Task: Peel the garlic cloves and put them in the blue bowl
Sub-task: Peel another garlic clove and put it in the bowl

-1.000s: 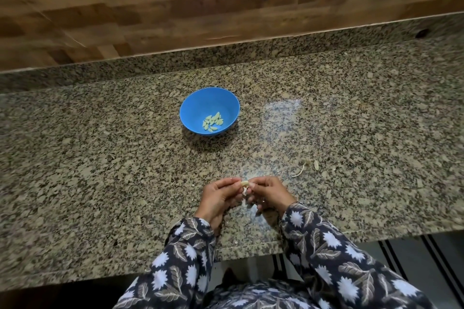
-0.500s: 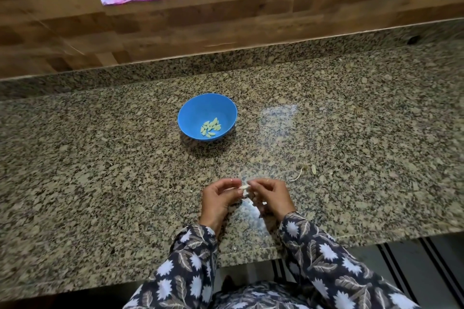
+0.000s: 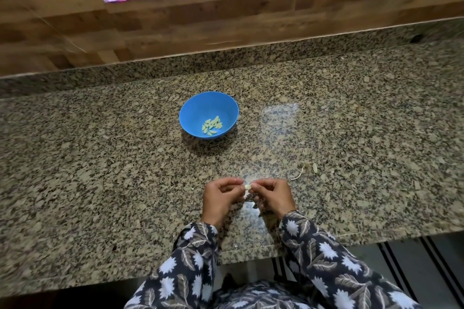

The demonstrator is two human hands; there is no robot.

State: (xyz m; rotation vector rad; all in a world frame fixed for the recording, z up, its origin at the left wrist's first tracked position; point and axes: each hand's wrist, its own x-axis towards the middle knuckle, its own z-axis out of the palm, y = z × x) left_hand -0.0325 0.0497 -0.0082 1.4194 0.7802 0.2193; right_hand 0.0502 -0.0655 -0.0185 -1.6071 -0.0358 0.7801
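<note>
While the granite counter (image 3: pixel 100 183) carries only the blue bowl (image 3: pixel 195 110), with peeled cloves (image 3: pixel 212 125) inside, my left hand (image 3: pixel 221 198) and right hand (image 3: pixel 272 195) both pinch one garlic clove (image 3: pixel 247 186) near the front edge. Light, firm, probably slippery; I'd grip its ends. No readable writing.
</note>
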